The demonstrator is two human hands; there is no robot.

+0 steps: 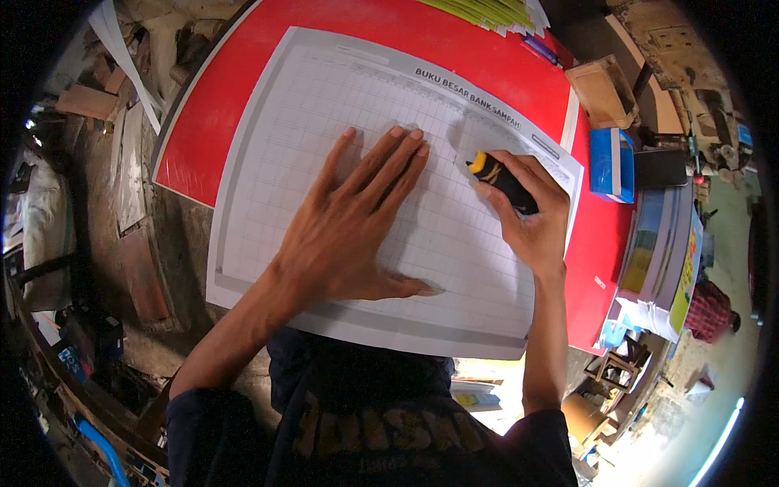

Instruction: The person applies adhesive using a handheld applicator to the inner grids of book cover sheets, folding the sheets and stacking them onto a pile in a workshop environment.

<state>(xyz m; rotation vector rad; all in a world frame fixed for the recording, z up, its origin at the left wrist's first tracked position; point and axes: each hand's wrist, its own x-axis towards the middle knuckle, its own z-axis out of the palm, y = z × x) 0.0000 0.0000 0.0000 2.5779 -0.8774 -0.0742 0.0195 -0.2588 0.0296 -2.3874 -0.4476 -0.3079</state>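
Left grip (347,217) flat on paper (446,239)

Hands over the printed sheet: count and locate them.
2: the left hand, spread on the sheet; the right hand, holding a black-and-yellow tool toward the sheet's right side. None seems hidden.

Large gridded sheet (462,243) spread out flat, with a black-and-yellow hand tool (511,191) held over its right part.
The white sheet is ruled with faint rows and columns, framed by a grey band and headed in dark print along its far side; it is set at a slant on the red tabletop (195,154), its near-left corner carried past the near edge. The tool is tilted, its yellow nose pointed toward the far left; whether the paper is touched cannot be told.
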